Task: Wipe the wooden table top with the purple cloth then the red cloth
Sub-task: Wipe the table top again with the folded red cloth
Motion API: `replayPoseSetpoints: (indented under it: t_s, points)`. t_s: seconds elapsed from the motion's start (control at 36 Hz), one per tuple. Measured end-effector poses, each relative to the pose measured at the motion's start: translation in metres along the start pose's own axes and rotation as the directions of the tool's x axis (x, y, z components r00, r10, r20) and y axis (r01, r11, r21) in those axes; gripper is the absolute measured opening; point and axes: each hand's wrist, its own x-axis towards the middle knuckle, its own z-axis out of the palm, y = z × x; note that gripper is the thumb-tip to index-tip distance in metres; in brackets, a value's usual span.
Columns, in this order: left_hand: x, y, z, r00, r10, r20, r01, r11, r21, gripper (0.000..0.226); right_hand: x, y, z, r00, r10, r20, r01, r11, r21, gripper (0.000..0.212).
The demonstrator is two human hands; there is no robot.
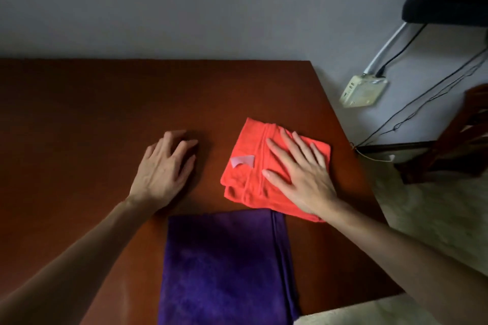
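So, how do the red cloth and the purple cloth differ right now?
The red cloth has the right hand pressed flat on it; the purple cloth is untouched. The red one lies farther away and turned at an angle; the purple one lies nearer, reaching the table's near edge. The red one shows a pale label; the purple one shows none. Both lie folded flat.

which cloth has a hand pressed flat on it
The red cloth: the right hand lies flat on it. The purple cloth is untouched.

A plain home room: wooden table (105,103) against a bare wall (184,2), carpeted floor (422,208), trailing cables (422,97).
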Motion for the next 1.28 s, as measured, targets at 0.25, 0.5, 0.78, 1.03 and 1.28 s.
replayPoseSetpoints:
  t_s: [0.25, 0.5, 0.78, 1.03, 1.28]
  points:
    - [0.025, 0.060, 0.024, 0.993, -0.110, 0.051, 0.118, 0.970, -0.214, 0.066, 0.060, 0.047, -0.012, 0.920, -0.369, 0.133, 0.369, 0.929, 0.031, 0.065]
    - [0.027, 0.064, 0.037, 0.995, -0.075, 0.058, 0.073, 0.996, 0.044, 0.064, 0.201, 0.121, -0.018, 0.856, -0.461, 0.234, 0.463, 0.885, 0.047, 0.062]
    - [0.028, 0.066, 0.036, 0.992, -0.098, 0.085, 0.091, 0.993, 0.076, 0.064, 0.271, 0.138, -0.019, 0.933, -0.287, 0.219, 0.283, 0.958, 0.051, 0.074]
    - [0.025, 0.068, 0.034, 0.995, -0.097, 0.032, 0.096, 0.994, 0.050, 0.064, 0.211, 0.112, -0.004, 0.991, 0.112, 0.070, -0.114, 0.993, 0.035, 0.062]
    - [0.028, 0.068, 0.032, 0.989, -0.149, 0.011, 0.150, 0.981, -0.124, 0.063, 0.053, 0.074, -0.012, 0.992, 0.130, -0.001, -0.130, 0.992, 0.002, 0.075]
